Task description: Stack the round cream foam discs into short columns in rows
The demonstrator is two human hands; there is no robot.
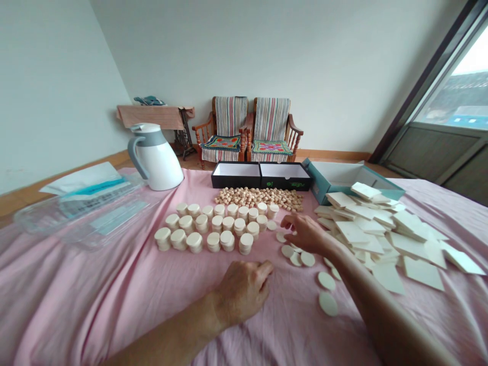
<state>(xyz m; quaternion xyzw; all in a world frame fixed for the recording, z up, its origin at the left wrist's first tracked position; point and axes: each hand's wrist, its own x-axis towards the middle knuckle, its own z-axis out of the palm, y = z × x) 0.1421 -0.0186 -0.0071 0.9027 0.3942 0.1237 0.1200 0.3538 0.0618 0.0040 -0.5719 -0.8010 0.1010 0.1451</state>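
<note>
My left hand (244,290) rests on the pink cloth in front of the stacks, its fingers curled in; nothing shows in it. Over some loose, pale round wooden discs (308,259), my right hand (305,233) reaches forward with bent fingers apart. Its fingertips are close to one disc (281,237), and I cannot tell whether they touch it. To the left of this hand stand several short stacks of the same discs (227,223) in rough rows. More single discs (328,303) lie flat nearer to me, beside my right forearm.
Small wooden beads (259,197) lie in a heap behind the stacks, before a black two-part box (236,182). On the right, thin square wooden pieces (381,229) pile against a teal box (324,189). A white jug (162,165) and clear plastic packaging (87,213) are left.
</note>
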